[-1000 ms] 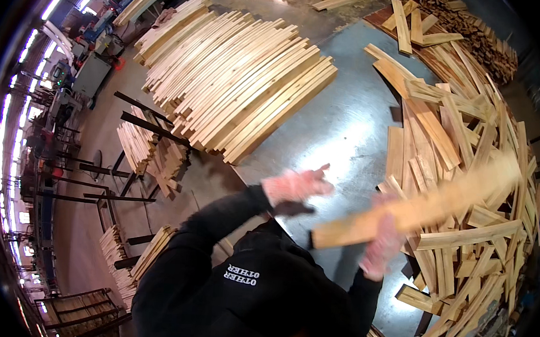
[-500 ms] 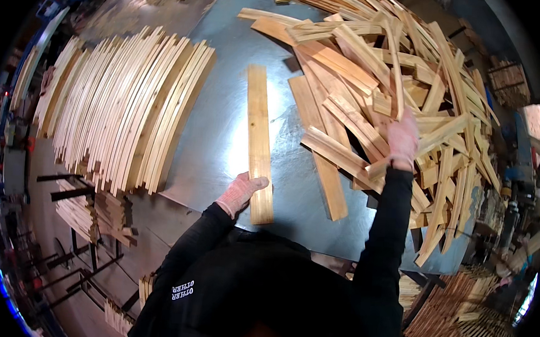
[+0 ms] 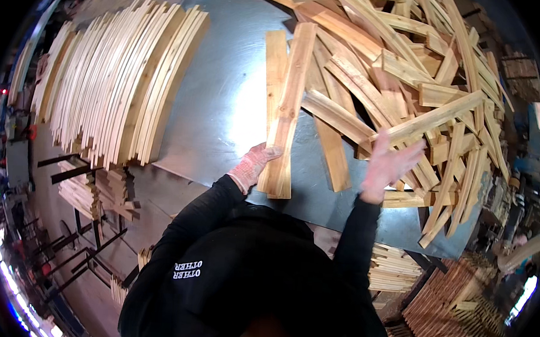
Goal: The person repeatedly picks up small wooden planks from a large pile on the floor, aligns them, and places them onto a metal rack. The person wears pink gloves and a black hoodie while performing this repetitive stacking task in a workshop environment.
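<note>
My left hand (image 3: 253,168), in a pale pinkish glove, grips the near ends of two wooden slats. The front slat (image 3: 294,90) is broad with a knot and lies partly over the other slat (image 3: 274,64), which shows along its left side. My thumb rests on the front slat. My right hand (image 3: 389,165), gloved alike, is open with fingers spread and holds nothing. It hovers at the near edge of a jumbled heap of wooden slats (image 3: 361,94), close to the end of a slat (image 3: 434,120) slanting up to the right.
A metal-topped table (image 3: 215,103) bears it all. At left stands a tight row of slats on edge (image 3: 111,84). Below it are a dark metal frame (image 3: 86,250) and stacked wood (image 3: 77,191). More stacked slats (image 3: 453,309) lie at lower right.
My right hand has come back from deeper in the heap and opened. A second slat now lies over the one in my left hand, which has shifted slightly right.
</note>
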Tool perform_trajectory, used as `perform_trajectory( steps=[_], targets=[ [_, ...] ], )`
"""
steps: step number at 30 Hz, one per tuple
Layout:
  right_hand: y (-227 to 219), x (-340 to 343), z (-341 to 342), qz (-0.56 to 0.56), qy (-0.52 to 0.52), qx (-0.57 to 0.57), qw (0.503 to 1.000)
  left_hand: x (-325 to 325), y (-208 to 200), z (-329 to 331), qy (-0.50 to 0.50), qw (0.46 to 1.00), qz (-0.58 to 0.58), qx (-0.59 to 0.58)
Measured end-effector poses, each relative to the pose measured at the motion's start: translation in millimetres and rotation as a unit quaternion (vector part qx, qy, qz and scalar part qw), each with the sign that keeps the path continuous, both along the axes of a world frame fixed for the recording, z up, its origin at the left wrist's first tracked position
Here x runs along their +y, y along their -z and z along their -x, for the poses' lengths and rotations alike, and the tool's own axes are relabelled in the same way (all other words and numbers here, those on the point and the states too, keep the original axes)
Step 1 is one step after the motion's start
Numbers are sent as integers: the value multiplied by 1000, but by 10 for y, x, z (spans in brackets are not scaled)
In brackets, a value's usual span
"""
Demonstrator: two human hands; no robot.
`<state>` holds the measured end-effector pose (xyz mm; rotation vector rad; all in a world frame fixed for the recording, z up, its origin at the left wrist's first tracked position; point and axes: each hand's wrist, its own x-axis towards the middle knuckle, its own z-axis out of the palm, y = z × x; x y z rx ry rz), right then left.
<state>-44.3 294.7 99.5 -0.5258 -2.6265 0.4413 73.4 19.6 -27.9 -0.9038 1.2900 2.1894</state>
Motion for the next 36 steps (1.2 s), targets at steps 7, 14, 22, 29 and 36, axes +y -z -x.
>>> perform_trajectory(
  steps=[7,14,22,29,36],
  targets=[
    [206,-73,400,373,-65,104,920,26,-123,-279,-19,978,189,82],
    [519,-986,-1179,32,-364,-187,912,-107,381,-345,-117,989,86,39],
    [540,74,-364,-192,-403,-110,888,221,42,-58,-122,992,31,15],
    [389,485,228,-184,-352,-209,894,178,38,-101,-86,993,70,32],
    [195,-1046,-375,5,-516,-227,826,336,79,-97,-191,981,18,-3]
  ],
)
